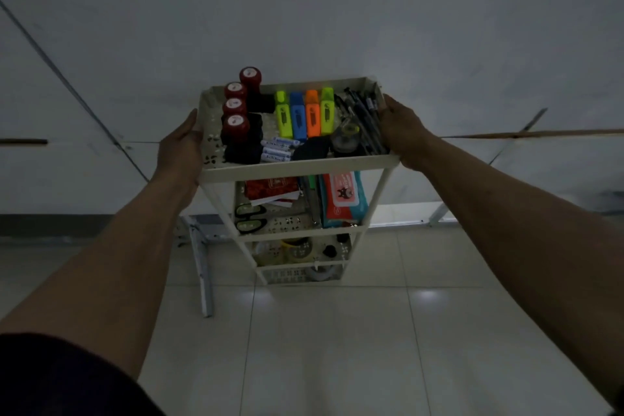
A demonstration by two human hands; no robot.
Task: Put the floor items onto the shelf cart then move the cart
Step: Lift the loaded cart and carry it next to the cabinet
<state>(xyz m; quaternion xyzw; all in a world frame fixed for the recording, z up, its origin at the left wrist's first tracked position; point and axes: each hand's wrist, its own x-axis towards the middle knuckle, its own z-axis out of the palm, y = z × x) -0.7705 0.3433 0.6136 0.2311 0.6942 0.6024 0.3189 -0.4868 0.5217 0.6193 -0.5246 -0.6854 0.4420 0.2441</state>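
A cream shelf cart [297,169] with several tiers stands on the tiled floor in front of me. Its top tray holds red-capped stamps [236,123], several highlighters [305,113], pens [363,115], a tape roll [345,138] and small white tubes [277,150]. The middle tier carries a red booklet [271,187], scissors [250,218] and a wipes pack [342,197]. Tape rolls [297,248] lie lower down. My left hand [184,145] grips the top tray's left rim. My right hand [403,130] grips its right rim.
A white wall rises behind the cart. A white metal leg [202,267] of a folding frame slants down left of the cart, and another leg [442,209] shows at the right. The pale tiled floor [337,348] stretches between me and the cart.
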